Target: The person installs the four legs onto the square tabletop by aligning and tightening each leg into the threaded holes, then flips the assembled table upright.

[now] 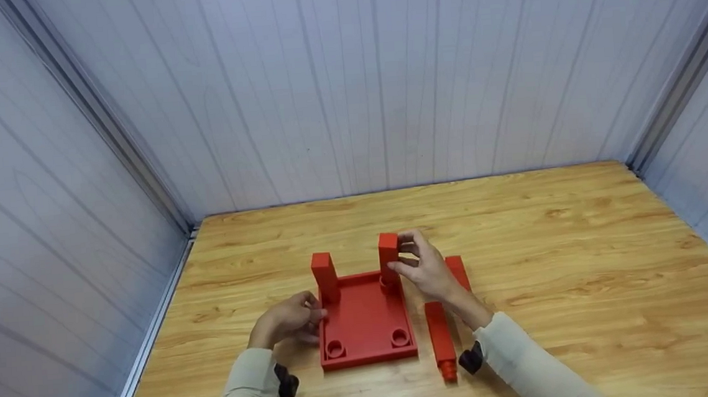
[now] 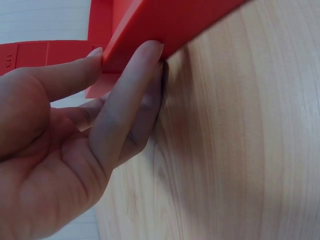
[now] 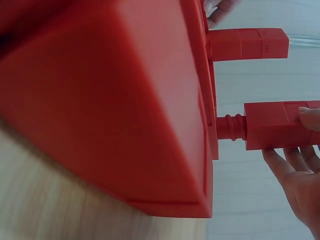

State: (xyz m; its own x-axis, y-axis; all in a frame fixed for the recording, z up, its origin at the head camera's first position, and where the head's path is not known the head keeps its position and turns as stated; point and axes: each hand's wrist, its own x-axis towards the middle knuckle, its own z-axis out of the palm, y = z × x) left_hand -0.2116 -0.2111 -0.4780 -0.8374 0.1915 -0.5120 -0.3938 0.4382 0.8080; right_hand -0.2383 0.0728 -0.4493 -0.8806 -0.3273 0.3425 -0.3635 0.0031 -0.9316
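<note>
A red square tray-like tabletop (image 1: 366, 322) lies on the wooden table, with round sockets at its two near corners. One red leg (image 1: 324, 275) stands upright in its far left corner. My left hand (image 1: 294, 318) holds the left rim, thumb over the edge and fingers along the outer side. At the far right corner my right hand (image 1: 421, 265) pinches a second red leg (image 3: 270, 125) between thumb and fingers. That leg is upright, its threaded end partly exposed at the socket.
Right of the tabletop lies a loose red leg (image 1: 440, 336), its threaded end toward me. Another red leg (image 1: 457, 272) lies behind it, partly hidden by my right forearm. Pale panel walls (image 1: 346, 87) enclose the wooden table (image 1: 551, 259) at the back and sides.
</note>
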